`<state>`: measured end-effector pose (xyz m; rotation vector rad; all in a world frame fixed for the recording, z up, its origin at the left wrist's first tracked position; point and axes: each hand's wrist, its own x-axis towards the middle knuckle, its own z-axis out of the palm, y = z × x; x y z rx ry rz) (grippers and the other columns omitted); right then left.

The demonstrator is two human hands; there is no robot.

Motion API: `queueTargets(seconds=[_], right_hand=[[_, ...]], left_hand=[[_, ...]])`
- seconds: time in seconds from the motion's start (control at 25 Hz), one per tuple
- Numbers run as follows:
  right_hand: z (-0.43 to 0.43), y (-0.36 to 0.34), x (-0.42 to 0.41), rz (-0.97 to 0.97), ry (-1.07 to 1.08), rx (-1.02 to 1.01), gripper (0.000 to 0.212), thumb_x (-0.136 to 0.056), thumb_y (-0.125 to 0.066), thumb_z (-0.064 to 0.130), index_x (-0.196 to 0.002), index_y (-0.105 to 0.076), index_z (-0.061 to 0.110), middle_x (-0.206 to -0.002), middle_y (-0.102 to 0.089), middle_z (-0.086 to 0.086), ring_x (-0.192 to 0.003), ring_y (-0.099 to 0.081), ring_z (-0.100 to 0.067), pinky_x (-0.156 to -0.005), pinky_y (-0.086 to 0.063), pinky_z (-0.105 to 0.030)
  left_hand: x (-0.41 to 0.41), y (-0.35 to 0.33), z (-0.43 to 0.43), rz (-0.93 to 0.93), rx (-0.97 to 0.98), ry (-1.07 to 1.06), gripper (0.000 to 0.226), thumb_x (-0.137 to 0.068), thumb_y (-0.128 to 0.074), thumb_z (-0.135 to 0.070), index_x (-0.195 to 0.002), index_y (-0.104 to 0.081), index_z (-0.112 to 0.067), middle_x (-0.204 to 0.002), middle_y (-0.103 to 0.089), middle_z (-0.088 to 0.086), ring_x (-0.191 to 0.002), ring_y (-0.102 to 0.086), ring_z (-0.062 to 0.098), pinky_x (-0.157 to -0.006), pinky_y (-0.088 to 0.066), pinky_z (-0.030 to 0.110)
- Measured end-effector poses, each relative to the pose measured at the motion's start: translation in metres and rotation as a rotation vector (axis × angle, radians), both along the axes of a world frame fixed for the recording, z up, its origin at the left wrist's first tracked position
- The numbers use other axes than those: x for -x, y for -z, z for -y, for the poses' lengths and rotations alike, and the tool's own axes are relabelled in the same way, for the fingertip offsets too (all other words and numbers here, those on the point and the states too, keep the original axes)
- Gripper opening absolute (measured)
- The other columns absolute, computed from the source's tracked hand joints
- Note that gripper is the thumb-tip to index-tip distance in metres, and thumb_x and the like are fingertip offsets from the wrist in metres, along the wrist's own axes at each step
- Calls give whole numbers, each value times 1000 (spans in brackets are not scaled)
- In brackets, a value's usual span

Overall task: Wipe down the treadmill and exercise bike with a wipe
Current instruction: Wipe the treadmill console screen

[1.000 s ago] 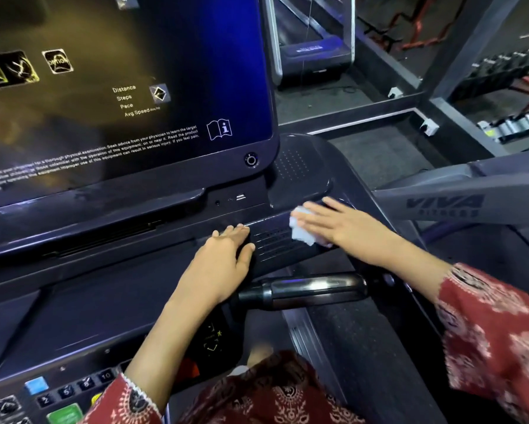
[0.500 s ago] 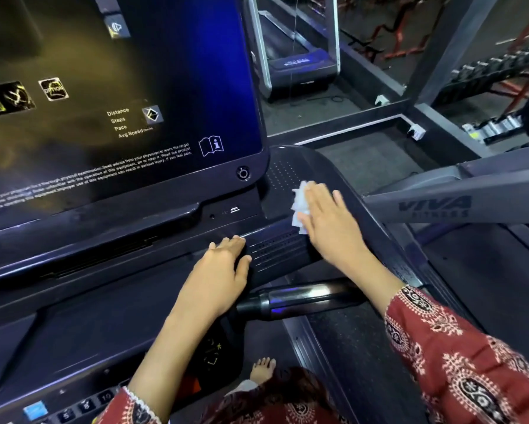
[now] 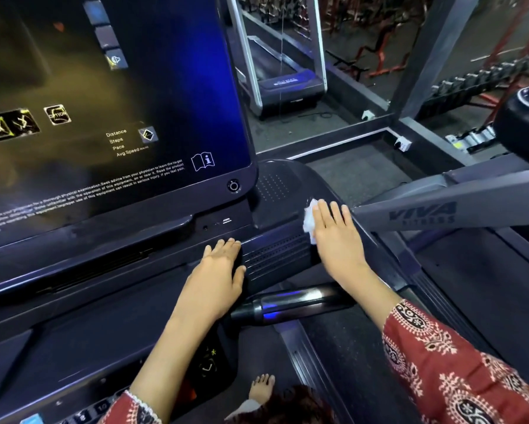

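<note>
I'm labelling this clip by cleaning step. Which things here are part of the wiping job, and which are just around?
In the job: treadmill console; white wipe; right hand, pressing the wipe flat; left hand, resting on the console.

Just around: background treadmill; dumbbell rack; VIVA-branded arm.

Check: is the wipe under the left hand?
No, the white wipe is pressed under the right hand, while the left hand rests flat on the treadmill console.

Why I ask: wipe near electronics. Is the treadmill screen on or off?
On: the treadmill screen is lit, showing icons, Distance, Steps, Pace labels and safety text.
</note>
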<state>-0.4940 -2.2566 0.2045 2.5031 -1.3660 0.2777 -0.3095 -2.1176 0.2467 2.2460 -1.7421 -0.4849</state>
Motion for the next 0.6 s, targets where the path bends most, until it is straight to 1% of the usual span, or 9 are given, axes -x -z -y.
queueTargets(seconds=[0.08,0.12,0.16,0.2,0.28,0.36,0.4,0.48,0.6], right_hand=[[-12,-6,10,-96,74,-39,47,-78,-64,2,-123,-57,-7,-124,-58,-23,-111,-59,-36,-100,-44,-42],[-22,-11,13,-136,84,-83,42,-82,-61,3,-124,-57,-4,-128,-54,-21,-115,-55,-34,-103,-39,-40],[-31,-17,14,-149,99,-136,37,-86,-57,5,-122,-58,-1,-128,-53,-18,-115,-53,-32,-103,-38,-37],[-36,-24,15,-122,124,-133,29,-87,-59,8,-116,-62,2,-120,-56,-13,-110,-55,-28,-96,-41,-33],[-42,-35,24,31,164,-217,18,-89,-59,10,-106,-64,7,-108,-59,-7,-103,-58,-27,-82,-46,-33],[-48,-50,34,262,159,-477,25,-91,-50,7,-110,-64,12,-105,-63,-11,-103,-60,-33,-81,-49,-38],[-51,-57,40,368,165,-524,28,-90,-48,6,-111,-65,13,-103,-65,-13,-100,-60,-35,-81,-50,-41],[-63,-73,48,503,185,-466,30,-91,-46,5,-115,-63,11,-107,-64,-13,-101,-59,-36,-80,-48,-41],[-92,-91,65,585,192,-371,28,-93,-46,6,-115,-62,11,-107,-62,-10,-102,-58,-32,-80,-47,-39]], left_hand=[[0,-1,2,41,-8,22,52,-100,-42,-24,-149,-27,-15,-157,-23,0,-146,-13,18,-116,-11,28],[0,-2,3,47,-15,25,52,-100,-44,-25,-148,-27,-15,-156,-24,1,-146,-15,19,-116,-13,30],[0,-3,4,44,-23,26,53,-99,-45,-25,-148,-28,-15,-156,-26,2,-146,-17,21,-117,-15,32],[1,-6,5,37,-29,23,53,-99,-46,-26,-148,-30,-15,-155,-29,2,-145,-19,23,-116,-17,33],[7,-15,7,32,-16,21,51,-99,-47,-26,-146,-34,-15,-150,-39,3,-140,-28,28,-111,-24,34],[18,-25,11,44,41,48,47,-98,-49,-27,-143,-41,-15,-140,-51,7,-131,-40,31,-104,-33,35],[25,-31,14,58,72,78,46,-97,-50,-27,-141,-45,-15,-135,-55,9,-127,-45,31,-101,-36,35],[43,-40,19,103,117,157,43,-96,-50,-28,-137,-49,-15,-129,-60,12,-121,-51,32,-97,-40,36],[79,-55,17,172,166,302,37,-97,-48,-29,-130,-55,-15,-121,-62,14,-114,-54,34,-90,-43,38]])
